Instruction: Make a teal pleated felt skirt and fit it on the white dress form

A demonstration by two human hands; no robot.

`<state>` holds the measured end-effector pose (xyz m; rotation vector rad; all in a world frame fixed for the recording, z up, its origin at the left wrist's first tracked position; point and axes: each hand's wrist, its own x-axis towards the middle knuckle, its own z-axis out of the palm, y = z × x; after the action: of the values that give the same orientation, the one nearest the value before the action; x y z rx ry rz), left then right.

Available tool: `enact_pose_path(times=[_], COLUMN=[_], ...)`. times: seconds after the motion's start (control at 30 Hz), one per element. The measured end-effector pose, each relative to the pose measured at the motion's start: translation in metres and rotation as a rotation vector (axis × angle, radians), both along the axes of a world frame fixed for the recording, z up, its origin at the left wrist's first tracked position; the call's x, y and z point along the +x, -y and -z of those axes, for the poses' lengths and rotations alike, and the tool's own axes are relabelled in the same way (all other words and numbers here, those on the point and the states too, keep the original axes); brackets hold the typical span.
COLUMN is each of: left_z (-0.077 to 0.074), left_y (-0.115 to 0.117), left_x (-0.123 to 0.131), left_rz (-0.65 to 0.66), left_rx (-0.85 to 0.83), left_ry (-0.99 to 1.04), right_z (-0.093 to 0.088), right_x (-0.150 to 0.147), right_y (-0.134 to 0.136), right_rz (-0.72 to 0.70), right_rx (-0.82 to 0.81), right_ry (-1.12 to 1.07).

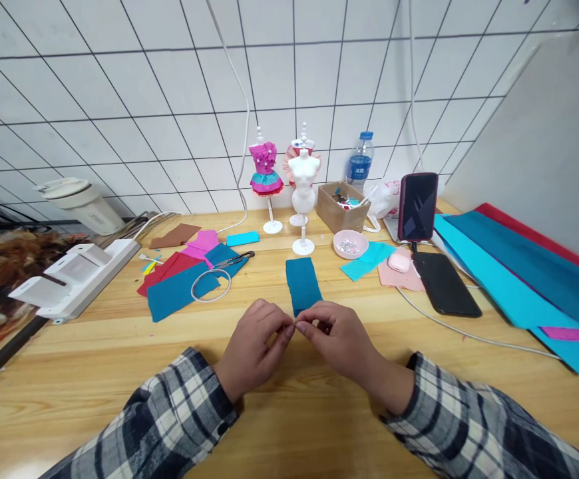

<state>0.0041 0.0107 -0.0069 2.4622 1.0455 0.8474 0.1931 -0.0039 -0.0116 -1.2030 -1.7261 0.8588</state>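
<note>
At the far side, right of centre, you have a cardboard box (340, 214) holding small mixed bits (347, 201) in turquoise, white and red, too jumbled to name singly; just nearer and to its right sits a pink bowl (342, 252) with small shiny beads (352, 247) in the bottom; behind the box stands a blue-capped bottle (360, 164), and at the far left a white lidded cup (90, 206) is tilted over, its inside hidden from you.

The teal cloth strip (304, 283) lies flat on the table (289, 426), just beyond your hands and nearer than the bare white dress form (303, 183); its near end runs up to your right hand, whose fingers overlap its edge in view, though you cannot tell whether they touch it.

Your left hand (257, 346) and right hand (338, 340) meet fingertip to fingertip, fingers curled, each thumb pinched in against its forefinger; something thin may sit between the tips, too small to make out.
</note>
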Motion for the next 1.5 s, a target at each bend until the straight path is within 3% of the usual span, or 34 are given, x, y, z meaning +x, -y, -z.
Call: enact_pose_path(times=[0.23, 0.53, 0.93, 1.3, 1.5], left_z=[-0.002, 0.002, 0.001, 0.002, 0.001], left_y=[-0.002, -0.001, 0.001, 0.002, 0.003], left_x=[0.002, 0.006, 0.004, 0.003, 0.002], left_rz=[-0.040, -0.090, -0.123, -0.058, -0.086], left_rx=[0.053, -0.025, -0.037, -0.017, 0.041], left_ry=[-0.005, 0.094, 0.139, 0.117, 0.121], right_z=[0.002, 0.006, 0.002, 0.002, 0.000], right_x=[0.002, 0.005, 0.009, 0.009, 0.007], right_y=[0.002, 0.006, -0.003, 0.002, 0.008], right_rz=[-0.048, -0.014, 0.013, -0.039, -0.093], right_rx=[0.119, 0.296, 0.188, 0.277, 0.340], right_ry=[0.077, 0.175, 0.112, 0.248, 0.348])
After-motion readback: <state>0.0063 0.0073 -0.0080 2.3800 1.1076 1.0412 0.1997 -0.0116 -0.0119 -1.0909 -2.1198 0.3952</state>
